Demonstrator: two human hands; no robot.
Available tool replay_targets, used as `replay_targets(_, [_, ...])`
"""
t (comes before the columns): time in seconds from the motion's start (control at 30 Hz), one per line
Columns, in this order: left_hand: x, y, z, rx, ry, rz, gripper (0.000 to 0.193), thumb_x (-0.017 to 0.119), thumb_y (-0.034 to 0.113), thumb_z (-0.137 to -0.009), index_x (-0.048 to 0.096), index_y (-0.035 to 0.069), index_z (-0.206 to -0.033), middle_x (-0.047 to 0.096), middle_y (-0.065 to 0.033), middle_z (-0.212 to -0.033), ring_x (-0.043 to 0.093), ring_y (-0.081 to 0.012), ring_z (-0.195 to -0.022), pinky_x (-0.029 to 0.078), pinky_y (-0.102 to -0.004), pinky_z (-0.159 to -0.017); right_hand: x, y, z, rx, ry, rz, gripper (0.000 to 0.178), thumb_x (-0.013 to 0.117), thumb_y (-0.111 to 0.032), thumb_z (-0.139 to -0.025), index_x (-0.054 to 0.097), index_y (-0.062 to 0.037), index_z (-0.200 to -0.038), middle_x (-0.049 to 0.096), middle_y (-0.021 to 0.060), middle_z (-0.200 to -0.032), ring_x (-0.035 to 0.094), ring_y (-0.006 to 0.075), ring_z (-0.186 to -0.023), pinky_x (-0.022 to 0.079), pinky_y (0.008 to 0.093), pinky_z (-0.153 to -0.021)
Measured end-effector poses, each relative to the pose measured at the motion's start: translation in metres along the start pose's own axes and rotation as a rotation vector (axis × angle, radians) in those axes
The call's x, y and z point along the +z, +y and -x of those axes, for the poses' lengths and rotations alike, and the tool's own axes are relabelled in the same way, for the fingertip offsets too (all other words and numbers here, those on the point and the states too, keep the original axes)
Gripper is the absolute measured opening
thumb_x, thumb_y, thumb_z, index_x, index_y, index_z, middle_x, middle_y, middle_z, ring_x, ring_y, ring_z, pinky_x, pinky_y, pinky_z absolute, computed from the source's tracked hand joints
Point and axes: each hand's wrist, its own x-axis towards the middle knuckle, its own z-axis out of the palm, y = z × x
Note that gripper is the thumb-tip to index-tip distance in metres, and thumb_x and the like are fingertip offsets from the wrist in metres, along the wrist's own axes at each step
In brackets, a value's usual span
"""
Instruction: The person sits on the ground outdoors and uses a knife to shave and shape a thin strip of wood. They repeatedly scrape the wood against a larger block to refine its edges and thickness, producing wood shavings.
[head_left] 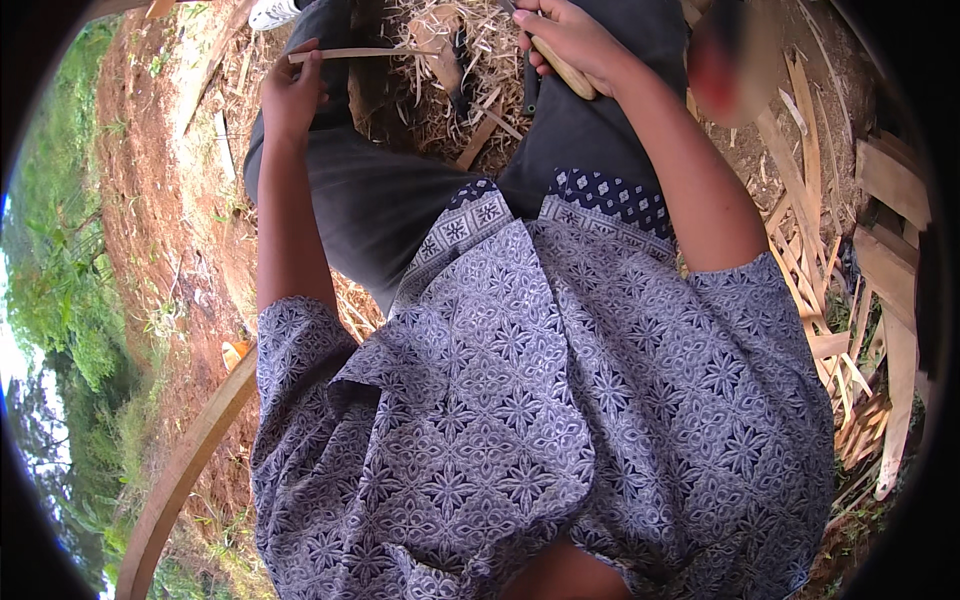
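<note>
My left hand (292, 92) is closed, pinching one end of a thin, pale wood or bamboo strip (375, 52) between thumb and fingers. The strip points right, across the gap between my legs. Over my right thigh, my right hand (575, 42) is wrapped round a knife (563, 70) by its tan wooden handle. A dark part of the knife shows at the top edge; most of its blade is out of sight. Between the strip's far end and my right hand lies a light-brown piece of wood (437, 48), with a dark object (460, 80) beside it.
Curly shavings (500, 60) cover the ground between my legs. Several split strips (810, 270) are heaped on the right near broad flat slats (895, 300). A blurred red and dark shape (712, 75) stands beyond my right knee. A curved wooden beam (190, 470) rises at lower left.
</note>
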Motion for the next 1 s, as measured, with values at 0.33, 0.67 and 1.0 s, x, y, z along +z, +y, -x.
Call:
replay_targets(0.33, [0.006,0.017,-0.045,0.423,0.308,-0.545,0.038,0.085,0.037,-0.084,0.072,0.011,-0.109,0.080,-0.0065,-0.092,0.076,-0.0250,-0.078,0.057,-0.0369,-0.072,-0.002,0.002,0.002,-0.025,0.005,-0.213,0.011,0.049,-0.015,-0.108,0.053,-0.0055,-0.113,0.060,0.0036,-0.085,0.058,0.0134,-0.067,0.052,0.0281,-0.060])
replay_targets(0.67, [0.003,0.067,-0.070,0.414,0.058,-0.591,0.033,0.070,0.021,-0.089,0.076,0.016,-0.121,0.073,-0.0254,-0.103,0.075,-0.0322,-0.092,0.056,-0.0472,-0.084,-0.011,0.004,-0.004,-0.017,-0.020,-0.208,0.027,0.057,-0.031,-0.107,0.057,-0.0109,-0.125,0.065,0.0024,-0.089,0.063,0.0085,-0.075,0.056,0.0259,-0.068])
replay_targets(1.0, [0.014,0.051,-0.079,0.515,0.066,-0.677,0.037,0.065,0.014,-0.089,0.074,0.020,-0.124,0.073,-0.0209,-0.107,0.070,-0.0407,-0.098,0.056,-0.0460,-0.086,-0.014,0.004,-0.010,0.058,-0.044,-0.263,0.022,0.056,-0.027,-0.108,0.052,-0.0107,-0.123,0.064,0.0040,-0.090,0.063,0.0137,-0.075,0.058,0.0304,-0.069])
